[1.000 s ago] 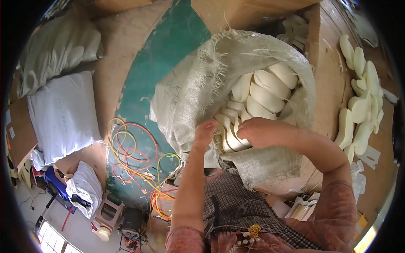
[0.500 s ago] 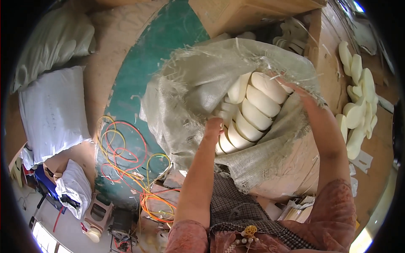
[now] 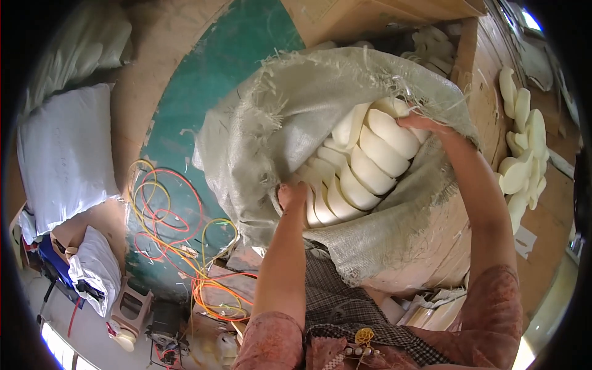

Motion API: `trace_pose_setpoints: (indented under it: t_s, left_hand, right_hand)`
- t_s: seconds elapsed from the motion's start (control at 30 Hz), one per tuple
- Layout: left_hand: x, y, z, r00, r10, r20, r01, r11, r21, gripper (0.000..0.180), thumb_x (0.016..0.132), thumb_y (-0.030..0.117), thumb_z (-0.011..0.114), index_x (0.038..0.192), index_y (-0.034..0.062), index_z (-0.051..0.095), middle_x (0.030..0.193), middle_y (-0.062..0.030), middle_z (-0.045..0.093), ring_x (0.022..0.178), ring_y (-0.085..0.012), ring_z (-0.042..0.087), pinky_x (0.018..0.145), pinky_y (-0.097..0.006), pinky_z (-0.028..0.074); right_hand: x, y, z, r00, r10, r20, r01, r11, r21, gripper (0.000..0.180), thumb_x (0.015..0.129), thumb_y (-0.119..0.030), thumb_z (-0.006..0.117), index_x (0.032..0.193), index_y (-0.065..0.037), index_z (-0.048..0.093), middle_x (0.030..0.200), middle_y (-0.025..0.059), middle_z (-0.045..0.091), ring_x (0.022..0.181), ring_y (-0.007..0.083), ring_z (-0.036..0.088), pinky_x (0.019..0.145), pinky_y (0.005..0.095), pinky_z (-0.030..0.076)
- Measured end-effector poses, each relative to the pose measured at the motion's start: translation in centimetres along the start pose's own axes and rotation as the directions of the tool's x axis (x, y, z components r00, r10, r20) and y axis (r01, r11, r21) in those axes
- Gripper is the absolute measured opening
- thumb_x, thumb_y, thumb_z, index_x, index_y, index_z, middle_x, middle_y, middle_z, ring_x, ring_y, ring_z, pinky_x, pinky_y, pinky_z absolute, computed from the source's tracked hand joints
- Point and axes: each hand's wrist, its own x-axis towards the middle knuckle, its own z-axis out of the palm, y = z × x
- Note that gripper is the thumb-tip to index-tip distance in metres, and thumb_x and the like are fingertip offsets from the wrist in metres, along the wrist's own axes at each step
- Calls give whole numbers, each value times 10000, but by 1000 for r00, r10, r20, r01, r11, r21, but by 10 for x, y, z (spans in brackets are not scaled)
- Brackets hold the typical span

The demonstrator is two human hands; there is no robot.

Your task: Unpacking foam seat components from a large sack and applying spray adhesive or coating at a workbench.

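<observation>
A frayed, pale woven sack (image 3: 246, 160) gapes wide in front of me. Inside it lie cream, rounded pads, foam-like (image 3: 373, 166), stacked on edge in overlapping rows. At the sack's near left, my left hand (image 3: 293, 196) is closed on the edge of the woven cloth, beside the ends of the pads. My right hand (image 3: 425, 122) reaches inside the sack's right rim, its fingers bent over the pads at the far right end of the row. Part of that hand's grip is hidden among the pads.
Orange and yellow hoses (image 3: 179, 228) lie coiled on the green floor (image 3: 185, 117). A stuffed white sack (image 3: 68, 160) stands at left. More cream pads (image 3: 524, 148) are piled at right. A cardboard box (image 3: 370, 21) is behind the sack, and a plastic stool (image 3: 131, 308) sits lower left.
My left hand has shifted left and down, from the pads to the sack's edge, and more pads show. The right hand has come further into sight over the pads. The view has shifted slightly.
</observation>
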Motion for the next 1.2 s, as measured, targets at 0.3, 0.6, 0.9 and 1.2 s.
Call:
trace_pose_setpoints:
  t_s: [0.3,0.6,0.9,1.2]
  left_hand:
    - [-18,-69,26,833,-105,543,504,546,-669,758,723,485,652,1245,-31,464,1249,-139,505,1117,-243,495,933,-335,393]
    - [35,-95,73,803,9,596,570,282,-772,566,864,431,510,1284,59,437,1260,-63,494,1117,-215,485,957,-326,379]
    - [45,-130,56,865,17,502,478,277,-833,627,817,469,566,1308,106,423,1306,-14,456,1188,-194,416,1011,-335,307]
    - [64,-180,43,928,99,359,309,333,-891,593,824,425,574,1292,88,438,1267,-56,484,1154,-207,444,1013,-334,298]
  right_hand:
    - [-56,-101,-15,953,77,292,-102,992,72,617,638,-337,715,1155,-42,554,1044,115,618,968,212,572,862,331,435]
    - [9,-100,9,710,428,559,-357,903,-239,796,679,-695,564,1097,-17,560,844,84,640,735,167,608,743,279,468]
    - [62,-151,59,737,266,622,143,837,-527,894,580,-599,695,1176,26,464,1196,193,504,1107,296,491,941,363,388]
    - [55,-177,80,824,181,537,215,776,-592,920,524,-539,757,1225,-30,448,1156,169,548,1105,311,498,937,370,385]
